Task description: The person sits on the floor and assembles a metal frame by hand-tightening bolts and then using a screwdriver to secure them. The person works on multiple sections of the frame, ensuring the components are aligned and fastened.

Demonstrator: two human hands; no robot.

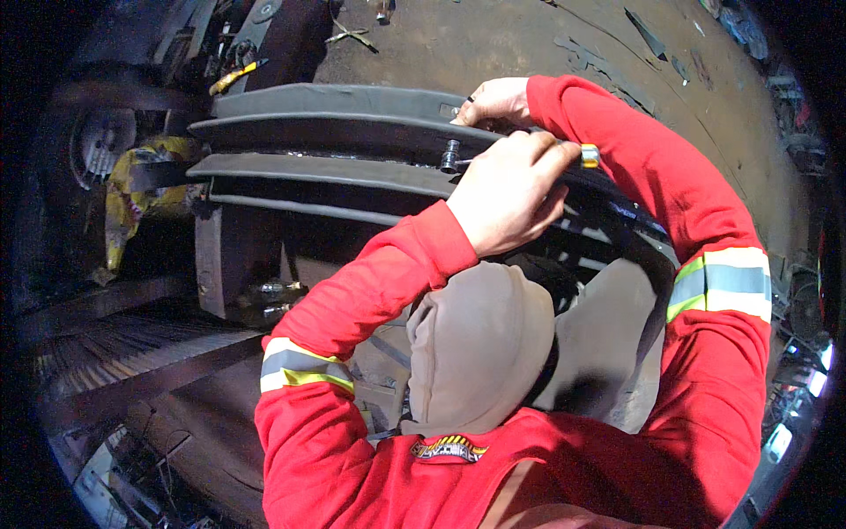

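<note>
Curved dark grey metal bars lie one beyond another in front of me. My left hand is closed around a short-handled tool with a black cylindrical head and a yellow-and-silver handle end. Whether it is a hammer or a socket wrench, I cannot tell. Its head hangs over the gap between two bars. Farther off, my right hand is bent over the far bar, fingers closed at its edge. A small pale metallic spot shows by those fingertips; what they grip is mostly hidden.
A yellow-handled tool lies beyond the bars at the left. Yellow cloth or plastic hangs near their left end. A dark upright post stands below them. Scraps and a thin cable lie on the brown floor.
</note>
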